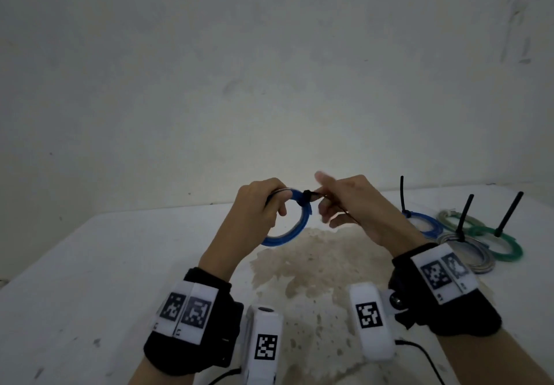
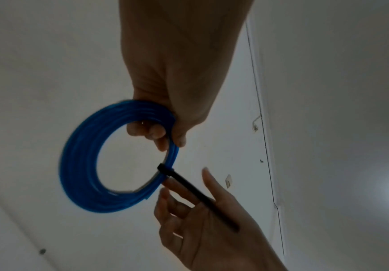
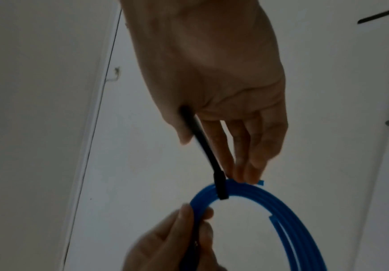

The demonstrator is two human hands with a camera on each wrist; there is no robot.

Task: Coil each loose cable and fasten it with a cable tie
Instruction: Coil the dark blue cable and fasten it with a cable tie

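A coiled blue cable (image 1: 289, 229) hangs above the white table (image 1: 90, 264), and my left hand (image 1: 269, 202) grips its upper rim with curled fingers (image 2: 154, 132). A black cable tie (image 1: 306, 196) is looped round the coil just right of that grip. My right hand (image 1: 335, 205) pinches the tie's tail (image 3: 202, 143) between thumb and fingers, and the tail runs back across the palm (image 2: 207, 203). The other right fingers (image 3: 246, 161) reach down to the coil (image 3: 281, 207) beside the tie's head. A loose blue cable end pokes out near them.
Several tied coils lie at the table's right: a blue one (image 1: 421, 224), a green one (image 1: 506, 245), a grey one (image 1: 470, 257) and a pale one (image 1: 452, 217), with black tie tails standing upright. A brown stain (image 1: 314, 267) marks the table's middle. A bare wall rises behind.
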